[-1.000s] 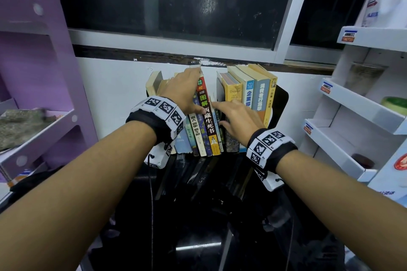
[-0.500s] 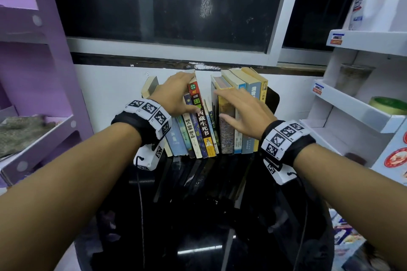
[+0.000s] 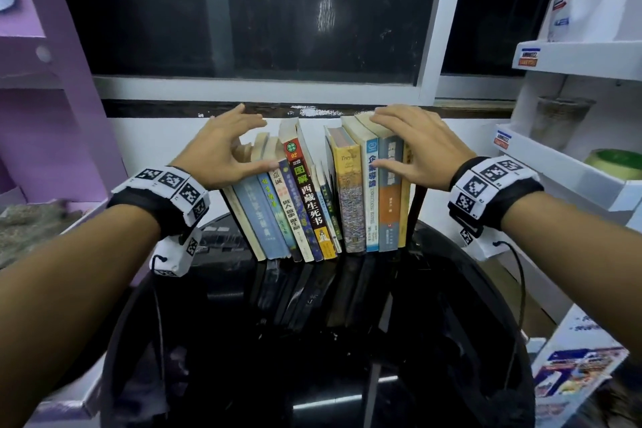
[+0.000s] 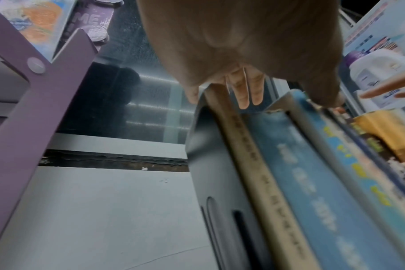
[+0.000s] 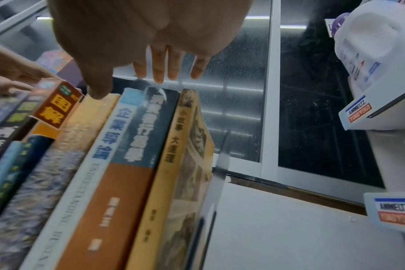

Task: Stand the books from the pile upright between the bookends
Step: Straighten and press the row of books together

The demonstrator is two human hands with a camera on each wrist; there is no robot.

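Observation:
A row of books (image 3: 323,198) stands on the black round table (image 3: 312,351). The left books, up to the red-spined one (image 3: 305,191), lean left against a grey bookend (image 4: 210,164). The right books, from the yellow one (image 3: 349,191), stand upright against a black bookend (image 3: 418,205). A narrow gap splits the two groups at the top. My left hand (image 3: 225,149) lies spread over the tops of the left books, thumb on their spines. My right hand (image 3: 417,146) rests on the right books the same way, its fingers (image 5: 160,69) straight past their tops.
A purple shelf unit (image 3: 52,115) stands close on the left. White shelves (image 3: 573,55) on the right carry a white jug (image 5: 370,45) and cups. A white wall and dark window are right behind the books.
Both hands have moved apart from the middle of the row to its two ends. The right hand went from the spines up to the tops of the right books.

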